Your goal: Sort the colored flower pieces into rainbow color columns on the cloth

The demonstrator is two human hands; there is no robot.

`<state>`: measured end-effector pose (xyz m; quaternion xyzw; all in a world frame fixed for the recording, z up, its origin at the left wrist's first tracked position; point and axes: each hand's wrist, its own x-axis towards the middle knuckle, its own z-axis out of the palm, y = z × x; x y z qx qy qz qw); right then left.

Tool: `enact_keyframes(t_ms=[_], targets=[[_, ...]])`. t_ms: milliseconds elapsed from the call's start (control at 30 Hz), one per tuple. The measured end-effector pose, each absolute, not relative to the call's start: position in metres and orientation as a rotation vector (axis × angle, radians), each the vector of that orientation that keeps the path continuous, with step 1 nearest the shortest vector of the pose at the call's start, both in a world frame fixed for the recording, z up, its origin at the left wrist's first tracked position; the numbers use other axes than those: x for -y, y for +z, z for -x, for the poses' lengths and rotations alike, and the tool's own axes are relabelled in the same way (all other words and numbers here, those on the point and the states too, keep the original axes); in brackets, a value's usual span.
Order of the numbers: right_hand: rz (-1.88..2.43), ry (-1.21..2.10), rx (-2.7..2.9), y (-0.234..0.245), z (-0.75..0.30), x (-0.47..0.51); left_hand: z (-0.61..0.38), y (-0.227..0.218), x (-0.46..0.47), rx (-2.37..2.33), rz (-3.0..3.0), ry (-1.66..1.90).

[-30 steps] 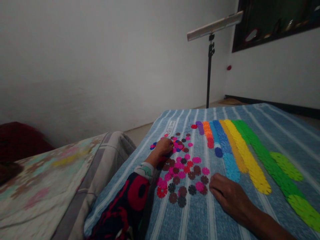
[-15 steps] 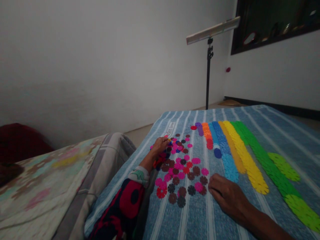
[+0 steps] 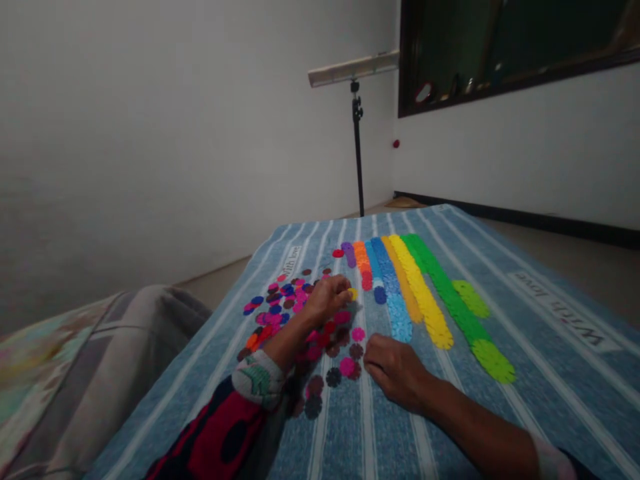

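Observation:
My left hand (image 3: pixel 327 300) hovers over the loose pile, its fingers pinched on a small yellow notched disc (image 3: pixel 353 294). Beneath and around it lie mixed flower-shaped discs in pink, brown, black, red and blue, among them a pink disc (image 3: pixel 347 366) and a black disc (image 3: pixel 333 377). At the pile's right edge, my right hand (image 3: pixel 395 370) is closed low over the cloth with its fingers curled; whatever it may hold is hidden. Beyond it run overlapping rows sorted by colour, including a yellow row (image 3: pixel 423 293), a green row (image 3: pixel 445 297) and an orange row (image 3: pixel 361 257).
A blue striped cloth (image 3: pixel 500 427) covers the table. To the left is a surface with a grey cover (image 3: pixel 125 347). Behind the table stands a black pole (image 3: pixel 359 160) with a flat panel on top. Single light-green discs (image 3: pixel 471 298) lie right of the green row.
My left hand has moved right across the pile, carrying the yellow disc toward the rows. The view has swung to the right. My right hand stays closed beside the pile.

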<state>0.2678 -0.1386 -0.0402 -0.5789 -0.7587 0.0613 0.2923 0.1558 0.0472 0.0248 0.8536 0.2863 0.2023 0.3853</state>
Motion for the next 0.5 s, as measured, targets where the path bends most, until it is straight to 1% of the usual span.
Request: enact_keyframes(t_ms=[200,333,500], targets=[[1.573,0.172,2.036,-0.038,-0.268,0.137,-0.226,0.030,-0.007,-0.487,-2.346,0.352],[1.594,0.187,2.042,-0.039,-0.268,0.137,-0.259,0.026,0.005,-0.462,-2.442,0.272],[1.626,0.203,2.043,-0.041,-0.269,0.136,-0.278,0.018,0.014,-0.437,-2.532,0.173]])
